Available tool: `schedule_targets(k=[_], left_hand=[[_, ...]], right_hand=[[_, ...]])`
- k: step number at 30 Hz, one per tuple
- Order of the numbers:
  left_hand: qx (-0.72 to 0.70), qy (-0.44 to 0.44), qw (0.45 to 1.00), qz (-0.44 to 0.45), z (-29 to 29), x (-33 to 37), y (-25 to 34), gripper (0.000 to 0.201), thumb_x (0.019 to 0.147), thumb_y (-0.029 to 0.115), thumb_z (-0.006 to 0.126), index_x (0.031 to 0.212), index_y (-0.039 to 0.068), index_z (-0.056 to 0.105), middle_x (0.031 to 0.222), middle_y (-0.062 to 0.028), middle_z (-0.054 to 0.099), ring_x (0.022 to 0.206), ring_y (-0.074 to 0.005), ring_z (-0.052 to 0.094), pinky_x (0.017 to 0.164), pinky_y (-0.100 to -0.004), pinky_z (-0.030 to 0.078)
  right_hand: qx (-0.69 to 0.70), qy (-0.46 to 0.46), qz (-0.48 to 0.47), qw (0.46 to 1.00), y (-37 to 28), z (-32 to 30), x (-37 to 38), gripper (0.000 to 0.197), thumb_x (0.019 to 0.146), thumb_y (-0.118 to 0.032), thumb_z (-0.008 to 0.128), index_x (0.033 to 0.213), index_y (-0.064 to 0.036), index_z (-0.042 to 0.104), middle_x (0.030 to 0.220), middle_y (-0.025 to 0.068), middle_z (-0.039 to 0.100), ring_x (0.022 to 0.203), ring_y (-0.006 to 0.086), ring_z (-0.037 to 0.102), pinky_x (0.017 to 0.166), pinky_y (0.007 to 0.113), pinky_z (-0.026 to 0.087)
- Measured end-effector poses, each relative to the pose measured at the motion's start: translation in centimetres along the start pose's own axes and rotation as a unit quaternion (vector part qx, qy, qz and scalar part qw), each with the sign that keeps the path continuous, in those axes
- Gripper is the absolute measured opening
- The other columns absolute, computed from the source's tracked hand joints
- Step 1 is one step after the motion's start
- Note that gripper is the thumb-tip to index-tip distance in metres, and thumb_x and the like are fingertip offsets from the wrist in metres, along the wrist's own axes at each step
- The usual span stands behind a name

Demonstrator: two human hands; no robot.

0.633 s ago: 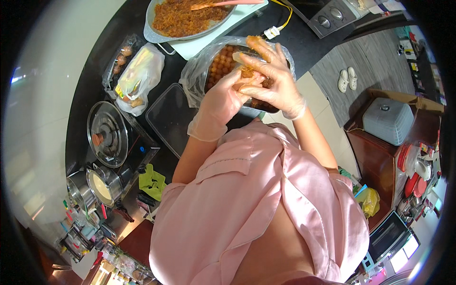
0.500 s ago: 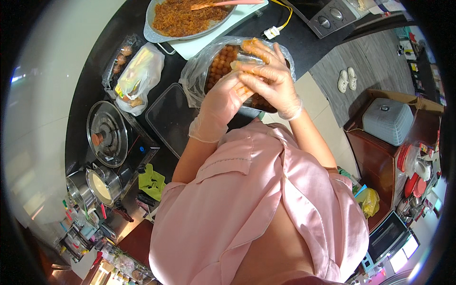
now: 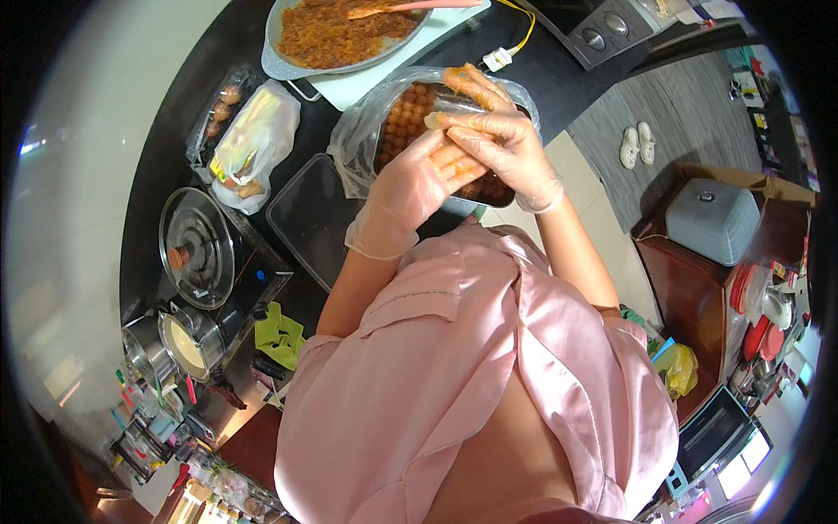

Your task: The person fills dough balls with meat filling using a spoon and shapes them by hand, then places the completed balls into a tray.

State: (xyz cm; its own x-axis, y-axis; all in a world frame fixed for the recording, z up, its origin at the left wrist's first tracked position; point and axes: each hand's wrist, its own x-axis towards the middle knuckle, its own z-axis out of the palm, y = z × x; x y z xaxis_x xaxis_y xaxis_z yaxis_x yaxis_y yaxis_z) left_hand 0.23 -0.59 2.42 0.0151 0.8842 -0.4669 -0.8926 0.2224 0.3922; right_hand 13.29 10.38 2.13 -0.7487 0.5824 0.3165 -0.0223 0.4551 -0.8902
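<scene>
My left hand (image 3: 410, 188), in a clear plastic glove, lies palm up with its fingers stretched flat to the right. Across those fingers rests my right hand (image 3: 519, 153), gloved too, its fingers extended and smeared with orange paste. Whether anything sits between the two hands is hidden. Just beneath them stands a tray with rows of small orange-brown balls (image 3: 407, 113), wrapped around by a clear plastic bag (image 3: 356, 131). Beyond it, a grey pan (image 3: 271, 54) holds an orange-brown shredded mass (image 3: 327, 37); a pink-handled spatula (image 3: 406, 7) lies across it.
Left on the black counter are a dark plastic lid (image 3: 305, 210), a filled plastic bag (image 3: 262, 131), a pack of eggs (image 3: 223, 112), a glass lid (image 3: 196, 249) and steel pots (image 3: 179, 345). A white plug (image 3: 497, 59) lies near a knobbed appliance (image 3: 602, 35).
My right hand has shifted slightly to the right, so more of the left hand's fingers show. The surroundings look the same.
</scene>
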Motion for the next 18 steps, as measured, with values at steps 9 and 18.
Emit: schedule_targets(k=[9, 18], left_hand=[[0.066, -0.028, 0.993, 0.095, -0.4, 0.4, -0.2, 0.042, 0.102, 0.014, 0.041, 0.139, -0.005, 0.037, 0.135, -0.0193, 0.048, 0.126, -0.0266, 0.050, 0.108, -0.0388, 0.041], [0.244, -0.060, 0.948, 0.194, 1.2, -1.4, 0.4, 0.040, 0.098, 0.009, 0.047, 0.134, -0.008, 0.044, 0.128, -0.0145, 0.052, 0.120, -0.0177, 0.053, 0.104, -0.0285, 0.043]], right_hand=[[0.122, 0.094, 0.049, 0.987, -0.5, 1.0, 0.0, 0.030, 0.091, -0.021, 0.062, 0.117, -0.0085, 0.070, 0.135, 0.0180, 0.055, 0.136, 0.0338, 0.039, 0.113, 0.046, 0.025], [-0.075, 0.094, -0.045, 0.992, 0.4, -0.1, -0.3, 0.027, 0.079, -0.024, 0.076, 0.103, -0.0129, 0.076, 0.127, 0.0114, 0.062, 0.130, 0.0341, 0.046, 0.112, 0.050, 0.024]])
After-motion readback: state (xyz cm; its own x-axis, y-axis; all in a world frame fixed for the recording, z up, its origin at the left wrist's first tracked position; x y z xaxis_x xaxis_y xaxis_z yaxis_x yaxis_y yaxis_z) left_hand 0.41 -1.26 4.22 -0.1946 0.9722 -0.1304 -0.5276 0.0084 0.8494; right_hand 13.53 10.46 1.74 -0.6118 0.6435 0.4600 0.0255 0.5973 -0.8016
